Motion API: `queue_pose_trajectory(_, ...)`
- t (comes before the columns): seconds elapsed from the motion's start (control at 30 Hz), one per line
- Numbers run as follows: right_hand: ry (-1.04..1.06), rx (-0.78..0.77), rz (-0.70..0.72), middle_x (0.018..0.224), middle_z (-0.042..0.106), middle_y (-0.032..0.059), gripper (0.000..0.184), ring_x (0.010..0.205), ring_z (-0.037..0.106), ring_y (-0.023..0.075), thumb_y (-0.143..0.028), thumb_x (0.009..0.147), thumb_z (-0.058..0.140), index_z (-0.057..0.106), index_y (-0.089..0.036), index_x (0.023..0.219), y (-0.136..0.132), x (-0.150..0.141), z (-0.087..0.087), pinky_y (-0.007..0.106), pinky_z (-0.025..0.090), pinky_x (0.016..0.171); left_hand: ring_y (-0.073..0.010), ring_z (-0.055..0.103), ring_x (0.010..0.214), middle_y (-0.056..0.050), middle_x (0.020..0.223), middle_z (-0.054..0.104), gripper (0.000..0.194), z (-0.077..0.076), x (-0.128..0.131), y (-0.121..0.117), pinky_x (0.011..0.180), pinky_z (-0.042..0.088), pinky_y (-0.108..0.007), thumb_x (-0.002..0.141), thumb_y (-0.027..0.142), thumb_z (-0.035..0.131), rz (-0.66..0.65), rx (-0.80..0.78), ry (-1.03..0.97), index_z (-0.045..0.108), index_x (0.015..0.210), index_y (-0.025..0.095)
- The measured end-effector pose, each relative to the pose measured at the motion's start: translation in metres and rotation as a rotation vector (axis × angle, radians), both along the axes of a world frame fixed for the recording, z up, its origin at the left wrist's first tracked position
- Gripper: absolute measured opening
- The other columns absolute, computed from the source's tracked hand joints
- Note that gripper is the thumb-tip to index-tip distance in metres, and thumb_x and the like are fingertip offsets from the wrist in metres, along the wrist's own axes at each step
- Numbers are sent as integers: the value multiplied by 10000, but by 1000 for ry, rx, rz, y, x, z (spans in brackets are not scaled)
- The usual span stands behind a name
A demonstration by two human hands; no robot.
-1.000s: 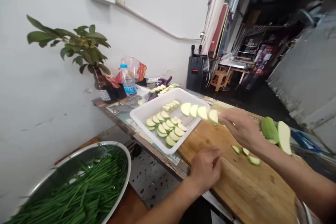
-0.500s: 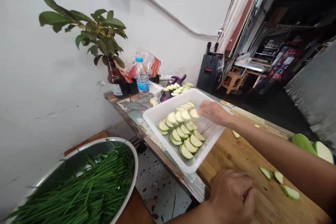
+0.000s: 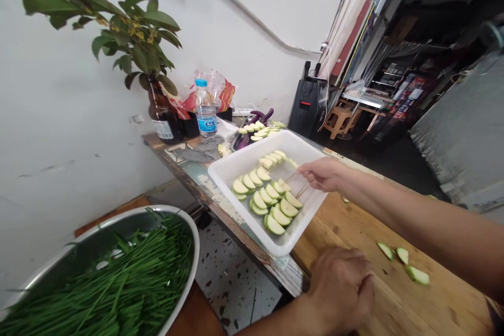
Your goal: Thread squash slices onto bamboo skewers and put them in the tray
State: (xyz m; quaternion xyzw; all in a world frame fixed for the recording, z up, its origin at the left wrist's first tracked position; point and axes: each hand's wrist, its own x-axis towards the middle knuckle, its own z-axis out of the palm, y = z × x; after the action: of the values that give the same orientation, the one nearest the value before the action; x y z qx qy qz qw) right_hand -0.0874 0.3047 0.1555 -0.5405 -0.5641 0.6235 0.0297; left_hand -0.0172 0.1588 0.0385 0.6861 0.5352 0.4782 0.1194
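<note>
A white plastic tray (image 3: pixel 289 244) holds several rows of half-round pale green zucchini slices (image 3: pixel 281 215), threaded on thin wooden sticks. My right hand (image 3: pixel 323 173) reaches over the tray's right side with its fingers pinched. They close on the end of a zucchini skewer (image 3: pixel 290 177), which lies low in the tray. My left hand (image 3: pixel 342 286) rests curled and closed over the wooden cutting board (image 3: pixel 397 304), near the tray's front corner. Whatever its fingers may hold is hidden. To its right lie a few loose zucchini pieces (image 3: pixel 417 275).
A metal colander (image 3: pixel 196 252) of green chives stands at the lower left. Behind the tray are eggplants (image 3: pixel 262 115), a water bottle (image 3: pixel 206 110) and a brown bottle (image 3: pixel 159 110) with leafy branches. A black speaker (image 3: pixel 307 102) stands beyond the table.
My right hand has drawn the held row of slices down and left into line in the tray. My left hand stays curled on the board. The view has shifted slightly.
</note>
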Motion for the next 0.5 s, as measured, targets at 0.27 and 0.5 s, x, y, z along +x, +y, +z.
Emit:
queue_pose_trajectory(0.27,0,128,-8,471,461,-23,264,434,482,50,-24,821,391,441,-161,601,-28,-35,-35,127,463,454,-157,581,865,-37,859,642,199,2,-1,-2,789,437,-289,798,248,431,-12,-49,14,608,859,181)
queue_pose_trajectory(0.5,-65,275,89,429,458,-2,229,442,493,101,-91,795,457,485,-171,582,-36,-55,-50,204,446,418,-172,580,817,-46,920,638,204,0,0,1,767,456,-323,757,218,448,-34,-85,35,616,865,180)
